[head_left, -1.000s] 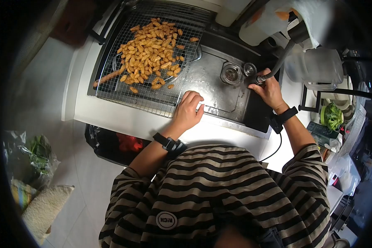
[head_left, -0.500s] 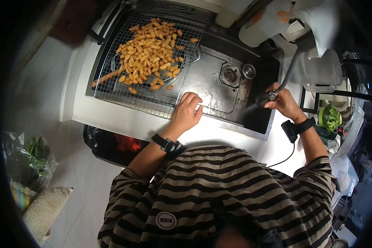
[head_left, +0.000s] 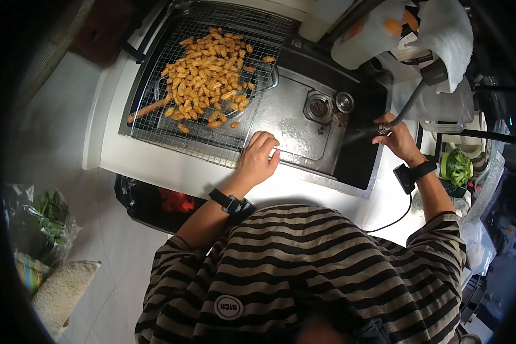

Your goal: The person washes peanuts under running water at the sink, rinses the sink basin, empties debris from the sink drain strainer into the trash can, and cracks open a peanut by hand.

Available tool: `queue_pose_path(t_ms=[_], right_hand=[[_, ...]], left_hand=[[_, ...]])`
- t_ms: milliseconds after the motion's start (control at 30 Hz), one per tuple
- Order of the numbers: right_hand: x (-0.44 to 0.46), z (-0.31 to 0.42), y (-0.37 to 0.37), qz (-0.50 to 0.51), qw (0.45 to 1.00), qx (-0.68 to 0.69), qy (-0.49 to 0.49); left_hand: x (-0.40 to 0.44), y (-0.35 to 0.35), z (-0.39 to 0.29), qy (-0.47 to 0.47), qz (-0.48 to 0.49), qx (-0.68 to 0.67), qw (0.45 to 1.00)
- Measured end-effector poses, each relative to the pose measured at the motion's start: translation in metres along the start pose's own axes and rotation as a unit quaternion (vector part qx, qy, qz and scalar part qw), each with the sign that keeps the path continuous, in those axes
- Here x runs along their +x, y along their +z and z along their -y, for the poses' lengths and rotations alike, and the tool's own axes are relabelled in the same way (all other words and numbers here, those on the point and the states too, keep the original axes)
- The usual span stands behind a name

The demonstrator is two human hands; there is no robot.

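Right hand [head_left: 401, 143] grasping spray head [head_left: 384, 129]; left hand [head_left: 259, 156] at wire rack [head_left: 192, 142], grip unclear; rack, peanuts [head_left: 206, 74] partly cover sink [head_left: 298, 129].

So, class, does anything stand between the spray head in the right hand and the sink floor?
Toward picture left, a wire rack of peanuts lies over the sink floor; elsewhere, nothing visible blocks the spray head held in the right hand.

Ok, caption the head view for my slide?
Right hand holding the faucet at the sink, left hand beside a rack of peanuts.
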State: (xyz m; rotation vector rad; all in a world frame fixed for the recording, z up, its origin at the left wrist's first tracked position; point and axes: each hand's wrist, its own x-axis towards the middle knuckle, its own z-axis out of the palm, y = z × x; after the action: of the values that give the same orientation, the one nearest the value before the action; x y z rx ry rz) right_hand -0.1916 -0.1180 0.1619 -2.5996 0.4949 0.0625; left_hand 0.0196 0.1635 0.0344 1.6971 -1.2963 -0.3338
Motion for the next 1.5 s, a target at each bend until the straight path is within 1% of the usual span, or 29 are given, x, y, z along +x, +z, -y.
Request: queue_pose_path(t_ms=[200, 233, 333, 433, 467, 500, 533, 633, 667, 767, 800, 833, 900, 933, 967, 1067, 1100, 1167, 1267, 1367, 1400, 1500], right_hand=[[0.01, 0.005, 0.015, -0.044, 0.998, 0.043, 0.022], [0.011, 0.004, 0.016, -0.033, 0.998, 0.045, 0.026], [0.011, 0.006, 0.013, -0.005, 0.998, 0.057, 0.027], [0.004, 0.01, 0.007, 0.013, 0.997, 0.072, 0.009], [0.001, 0.006, 0.009, 0.016, 0.997, 0.079, 0.003], [0.0, 0.007, 0.007, 0.017, 0.996, 0.084, -0.003], [-0.003, 0.011, 0.005, 0.064, 0.973, 0.201, 0.097], [-0.006, 0.014, 0.0, 0.061, 0.939, 0.296, 0.164], [-0.005, 0.02, -0.006, 0.051, 0.942, 0.28, 0.176], [-0.006, 0.02, -0.008, -0.014, 0.952, 0.264, 0.153], [-0.005, 0.019, -0.007, -0.045, 0.968, 0.2, 0.142], [-0.005, 0.014, -0.002, -0.057, 0.967, 0.183, 0.169], [-0.004, 0.023, -0.003, -0.096, 0.97, 0.128, 0.185], [-0.004, 0.026, -0.003, -0.116, 0.969, 0.126, 0.178], [-0.005, 0.027, -0.003, -0.133, 0.968, 0.122, 0.172], [-0.008, 0.027, -0.002, -0.132, 0.965, 0.143, 0.177], [-0.008, 0.028, -0.003, -0.135, 0.965, 0.144, 0.173], [-0.008, 0.026, -0.004, -0.135, 0.965, 0.138, 0.175], [-0.004, 0.023, -0.002, -0.15, 0.964, 0.136, 0.172], [0.003, 0.025, 0.002, -0.145, 0.959, 0.162, 0.182], [0.006, 0.026, 0.005, -0.149, 0.955, 0.181, 0.18], [0.012, 0.024, 0.014, -0.159, 0.954, 0.198, 0.159]], left_hand=[[0.001, 0.002, 0.0, 0.006, -0.001, 0.006, 1.0], [0.001, 0.002, 0.0, 0.009, 0.0, 0.009, 1.0], [0.004, 0.003, 0.001, -0.03, 0.034, -0.009, 0.999], [0.031, 0.015, -0.013, -0.158, 0.129, 0.03, 0.979], [0.045, 0.022, -0.015, -0.141, 0.171, 0.018, 0.975], [0.059, 0.032, -0.018, -0.091, 0.201, 0.03, 0.975], [0.076, 0.044, -0.022, -0.057, 0.251, 0.046, 0.965], [0.123, 0.09, -0.03, 0.033, 0.385, 0.1, 0.917], [0.134, 0.109, -0.025, 0.06, 0.424, 0.121, 0.896], [0.144, 0.196, 0.027, 0.135, 0.405, 0.222, 0.877], [0.153, 0.202, 0.023, 0.098, 0.437, 0.234, 0.863], [0.157, 0.208, 0.021, 0.084, 0.454, 0.268, 0.846], [0.167, 0.222, 0.024, 0.085, 0.476, 0.31, 0.819], [0.17, 0.241, 0.034, 0.087, 0.491, 0.36, 0.789], [0.17, 0.252, 0.042, 0.114, 0.468, 0.381, 0.789], [0.173, 0.275, 0.054, 0.115, 0.447, 0.389, 0.797], [0.172, 0.286, 0.065, 0.085, 0.425, 0.359, 0.826], [0.164, 0.305, 0.082, 0.099, 0.284, 0.283, 0.911], [0.167, 0.304, 0.09, 0.128, 0.301, 0.228, 0.917], [0.165, 0.281, 0.093, 0.062, 0.354, 0.225, 0.905], [0.163, 0.275, 0.099, 0.058, 0.373, 0.234, 0.896], [0.151, 0.245, 0.096, 0.021, 0.359, 0.192, 0.913]])
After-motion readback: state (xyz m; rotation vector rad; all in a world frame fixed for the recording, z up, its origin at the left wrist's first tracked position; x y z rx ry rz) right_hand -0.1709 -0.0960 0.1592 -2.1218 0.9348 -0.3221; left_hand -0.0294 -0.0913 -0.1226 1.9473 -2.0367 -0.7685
